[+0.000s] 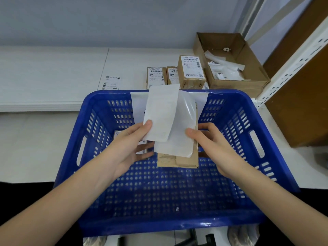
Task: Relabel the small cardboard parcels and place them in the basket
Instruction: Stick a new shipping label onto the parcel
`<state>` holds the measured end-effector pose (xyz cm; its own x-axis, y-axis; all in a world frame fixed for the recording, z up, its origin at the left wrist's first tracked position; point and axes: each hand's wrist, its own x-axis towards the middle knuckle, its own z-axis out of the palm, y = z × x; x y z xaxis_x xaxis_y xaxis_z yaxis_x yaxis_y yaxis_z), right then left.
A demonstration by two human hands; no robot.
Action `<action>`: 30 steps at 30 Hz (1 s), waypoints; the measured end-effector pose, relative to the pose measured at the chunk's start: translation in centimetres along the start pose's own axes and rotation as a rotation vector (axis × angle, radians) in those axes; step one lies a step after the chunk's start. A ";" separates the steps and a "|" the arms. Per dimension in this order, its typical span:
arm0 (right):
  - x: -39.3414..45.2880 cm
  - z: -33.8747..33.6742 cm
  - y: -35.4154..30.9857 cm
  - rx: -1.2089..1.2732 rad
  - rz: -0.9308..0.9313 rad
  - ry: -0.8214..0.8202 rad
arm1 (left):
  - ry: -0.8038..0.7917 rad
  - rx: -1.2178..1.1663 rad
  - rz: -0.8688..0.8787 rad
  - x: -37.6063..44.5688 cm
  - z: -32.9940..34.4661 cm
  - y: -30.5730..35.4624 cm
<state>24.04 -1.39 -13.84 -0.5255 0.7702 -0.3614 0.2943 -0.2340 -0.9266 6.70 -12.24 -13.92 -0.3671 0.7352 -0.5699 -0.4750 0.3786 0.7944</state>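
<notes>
A small cardboard parcel (179, 159) hangs above the blue plastic basket (177, 226), gripped from the right by my right hand (209, 141). A white label (179, 139) lies on the parcel's top face, with my right thumb pressing it. My left hand (131, 141) pinches a white backing sheet (161, 112) that stands up, peeled away from the label. Another labelled parcel (124, 137) rests inside the basket, mostly hidden under my left hand. Three labelled parcels (190, 71) stand on the white table behind the basket.
An open cardboard box (230, 61) with several discarded backing sheets sits at the back right. A loose printed label (111, 83) lies on the white table. A white perforated shelf post (291, 61) and brown board rise at the right. A white sheet (202, 101) hangs on the basket's far rim.
</notes>
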 end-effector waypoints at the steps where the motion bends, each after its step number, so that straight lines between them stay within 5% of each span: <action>1: 0.0 0.1 0.1 -0.007 -0.003 -0.013 | -0.018 0.003 -0.006 0.0 0.1 -0.1; 30: -1.0 0.9 0.9 -0.348 -0.199 -0.056 | -0.036 0.038 0.008 -0.2 0.9 -1.3</action>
<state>24.14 -2.86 -14.43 -0.6393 0.7444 -0.1927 0.4300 0.1383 -0.8922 8.11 -12.34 -14.68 -0.3417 0.7575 -0.5562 -0.4411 0.3933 0.8067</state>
